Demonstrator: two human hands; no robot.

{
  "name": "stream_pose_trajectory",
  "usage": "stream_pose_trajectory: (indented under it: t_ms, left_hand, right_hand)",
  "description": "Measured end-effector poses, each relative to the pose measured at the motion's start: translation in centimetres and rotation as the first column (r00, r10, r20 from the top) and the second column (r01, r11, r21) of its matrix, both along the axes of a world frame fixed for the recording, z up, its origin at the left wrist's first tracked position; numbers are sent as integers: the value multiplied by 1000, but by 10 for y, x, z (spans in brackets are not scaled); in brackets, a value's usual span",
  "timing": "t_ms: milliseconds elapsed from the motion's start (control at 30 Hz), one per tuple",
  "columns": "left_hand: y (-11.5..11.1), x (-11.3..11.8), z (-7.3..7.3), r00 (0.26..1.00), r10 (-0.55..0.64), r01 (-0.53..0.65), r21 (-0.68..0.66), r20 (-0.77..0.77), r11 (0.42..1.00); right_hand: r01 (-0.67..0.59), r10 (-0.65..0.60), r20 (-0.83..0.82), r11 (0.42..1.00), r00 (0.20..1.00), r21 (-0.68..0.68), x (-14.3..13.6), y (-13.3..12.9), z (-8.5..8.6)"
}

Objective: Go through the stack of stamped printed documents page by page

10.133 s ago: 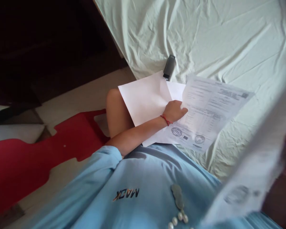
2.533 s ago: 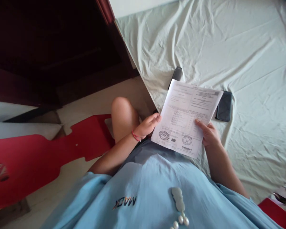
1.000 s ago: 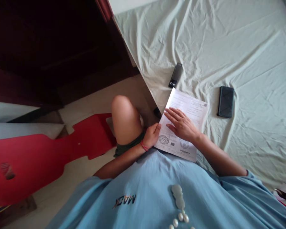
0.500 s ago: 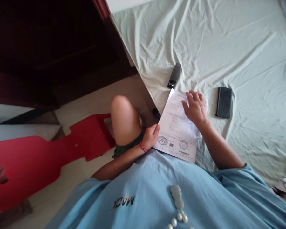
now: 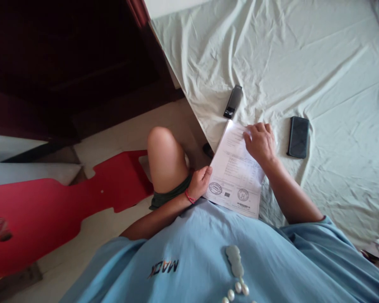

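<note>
A stack of printed paper sheets [image 5: 235, 168], with round stamps near its lower edge, slants between my lap and the bed's edge. My left hand [image 5: 201, 183] grips the left edge of the sheets, thumb on top and fingers underneath; a red string bracelet circles that wrist. Across the upper right part of the paper lies my right hand [image 5: 260, 143], its fingers slightly bent and the tips resting on the sheet, not closed around it. Just beyond the top edge of the paper is a narrow black stapler-like object [image 5: 233, 101].
A dark phone [image 5: 298, 137] lies right of my right hand on the wrinkled pale green bedsheet [image 5: 334, 84]. At left a red plastic chair [image 5: 57, 210] stands on the floor, near my bare knee [image 5: 164, 155]. Dark furniture [image 5: 66, 63] fills the upper left.
The fingers of my right hand have drawn closer together and bent a little more on the paper. My left hand keeps its hold. The view has shifted slightly.
</note>
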State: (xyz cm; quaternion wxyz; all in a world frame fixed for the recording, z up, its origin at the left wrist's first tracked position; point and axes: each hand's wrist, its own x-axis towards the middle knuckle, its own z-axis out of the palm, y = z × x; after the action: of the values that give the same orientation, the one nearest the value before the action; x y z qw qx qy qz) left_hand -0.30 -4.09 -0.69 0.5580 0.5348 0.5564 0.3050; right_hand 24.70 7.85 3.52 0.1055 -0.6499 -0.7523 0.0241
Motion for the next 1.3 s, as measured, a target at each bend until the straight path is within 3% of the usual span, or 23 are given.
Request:
stream_pose_trajectory:
  t_ms: [233,500,933,1300]
  left_hand:
    - [-1,-1,-3,1000,1,-1,-14,7,1000]
    - [4,-5,-2,991,19,-10,-63,133,998]
    - [16,-1,-5,999,-53,53,99,-5,994]
    - [18,3,-7,998,-53,56,115,-25,992]
  right_hand:
    - [-47,43,-69,998,997,-50,-14,13,-2]
    - [-113,104,-156,992,982,-49,-17,25,0]
    - [-107,99,-126,992,987,-61,-27,33,1]
    - [-144,126,-204,987,971,-76,-29,41,-8]
